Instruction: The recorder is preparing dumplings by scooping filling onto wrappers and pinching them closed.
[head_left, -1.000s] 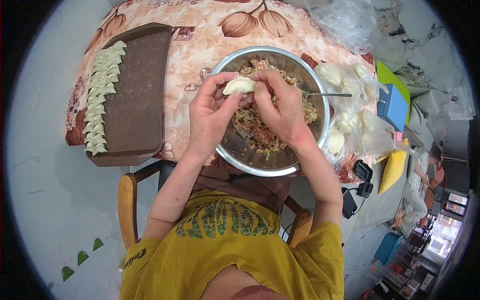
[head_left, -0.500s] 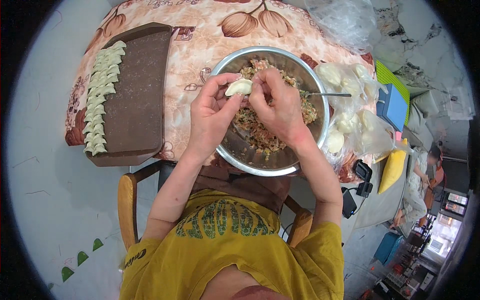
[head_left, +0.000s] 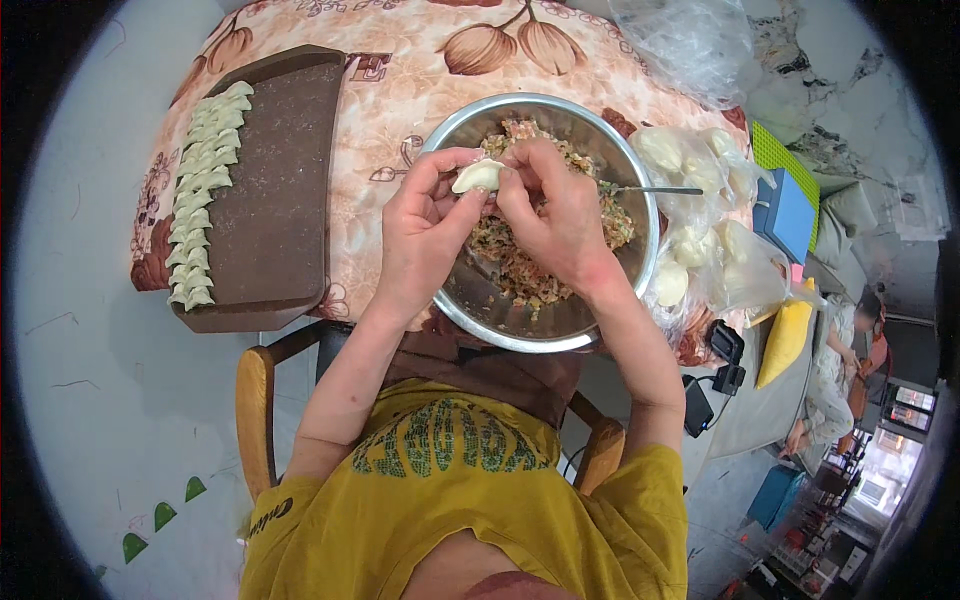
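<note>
Between half-curled left hand [head_left: 424,220] and right hand [head_left: 556,212], we're pinching a white half-moon dough dumpling [head_left: 476,178], apparently sealing; edge likely needing firming next.

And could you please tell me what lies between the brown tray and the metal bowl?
In the head view, a strip of patterned tablecloth lies between the brown tray and the metal bowl, with the left hand partly above it.
</note>
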